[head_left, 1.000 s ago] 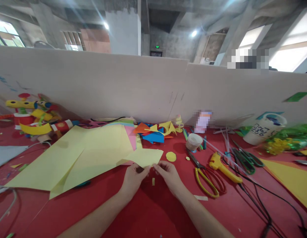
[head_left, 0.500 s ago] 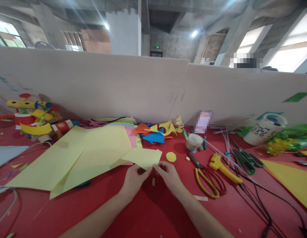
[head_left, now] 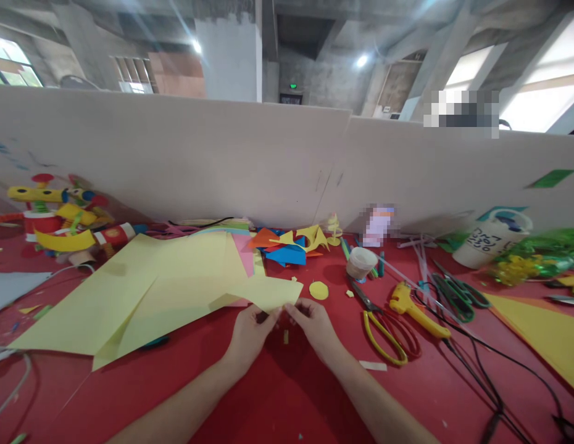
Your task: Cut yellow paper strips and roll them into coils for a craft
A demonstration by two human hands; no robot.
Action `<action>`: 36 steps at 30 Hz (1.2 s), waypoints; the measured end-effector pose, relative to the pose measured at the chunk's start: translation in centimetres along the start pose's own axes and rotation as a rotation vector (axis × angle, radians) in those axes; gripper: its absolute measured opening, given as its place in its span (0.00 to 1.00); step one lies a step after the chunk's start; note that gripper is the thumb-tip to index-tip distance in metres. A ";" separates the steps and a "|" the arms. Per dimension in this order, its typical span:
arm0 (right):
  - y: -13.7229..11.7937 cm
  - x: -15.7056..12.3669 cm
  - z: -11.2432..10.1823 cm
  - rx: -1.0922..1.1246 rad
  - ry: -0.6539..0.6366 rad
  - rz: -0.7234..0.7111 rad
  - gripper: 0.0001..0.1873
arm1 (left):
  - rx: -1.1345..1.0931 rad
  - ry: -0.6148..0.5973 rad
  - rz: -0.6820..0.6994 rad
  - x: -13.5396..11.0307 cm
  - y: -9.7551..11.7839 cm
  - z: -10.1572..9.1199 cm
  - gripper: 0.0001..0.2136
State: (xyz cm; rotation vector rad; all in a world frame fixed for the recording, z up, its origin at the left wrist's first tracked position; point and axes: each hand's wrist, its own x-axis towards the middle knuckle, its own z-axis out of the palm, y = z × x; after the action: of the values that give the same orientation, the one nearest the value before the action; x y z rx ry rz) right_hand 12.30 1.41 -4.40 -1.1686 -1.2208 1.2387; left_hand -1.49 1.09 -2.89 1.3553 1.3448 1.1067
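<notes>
A small sheet of pale yellow paper (head_left: 268,291) is pinched along its near edge by both hands, above the red table. My left hand (head_left: 250,333) is closed on the edge, thumb on top. My right hand (head_left: 313,324) pinches the near right corner, close to the left fingertips. A yellow paper disc (head_left: 319,290) lies just beyond my right hand. Below my fingertips is a tiny yellow paper strip (head_left: 286,337). Large pale yellow sheets (head_left: 176,296) lie to the left, partly beneath the held piece.
Right of my hands lie scissors (head_left: 384,333) with yellow and red handles, a yellow glue gun (head_left: 416,311) with black cords, and green-handled scissors (head_left: 458,296). A paper cup (head_left: 361,263) stands behind. Coloured scraps (head_left: 287,254) lie near the white partition (head_left: 213,160); paper models (head_left: 60,216) stand far left.
Both hands stay pinched on the paper sheet, and the fingertips have shifted only slightly along its edge. The whole view has moved a little.
</notes>
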 end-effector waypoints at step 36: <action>0.3 -0.1 0.0 0.035 0.108 -0.015 0.19 | -0.147 -0.049 -0.090 -0.5 1.0 0.2 0.15</action>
State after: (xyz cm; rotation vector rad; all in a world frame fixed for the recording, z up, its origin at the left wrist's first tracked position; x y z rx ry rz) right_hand 12.26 1.35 -4.71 -1.1833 -1.1215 1.1668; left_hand -1.08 0.62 -1.97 1.1965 1.2516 1.0827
